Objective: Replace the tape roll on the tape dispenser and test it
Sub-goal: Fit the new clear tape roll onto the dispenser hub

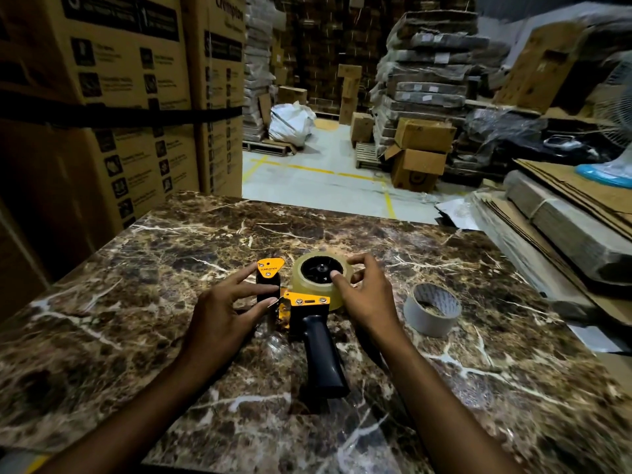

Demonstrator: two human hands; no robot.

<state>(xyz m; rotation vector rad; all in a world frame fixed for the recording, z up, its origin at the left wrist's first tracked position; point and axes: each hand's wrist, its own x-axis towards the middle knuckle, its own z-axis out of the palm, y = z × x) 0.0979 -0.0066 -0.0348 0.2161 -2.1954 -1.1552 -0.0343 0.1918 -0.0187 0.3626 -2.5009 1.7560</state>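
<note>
Both hands on tape dispenser, marble table.

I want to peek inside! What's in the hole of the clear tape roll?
A black wheel of the tape dispenser fills the clear tape roll. The right hand thumb covers its edge.

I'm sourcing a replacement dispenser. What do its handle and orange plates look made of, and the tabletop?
Handle: matte black plastic by the look, moulded grip shape.
Orange plates: probably painted sheet metal, thin, flat, fixed with screws.
Tabletop: glossy brown marble or a marble-look laminate, white veins; I cannot tell which.
</note>
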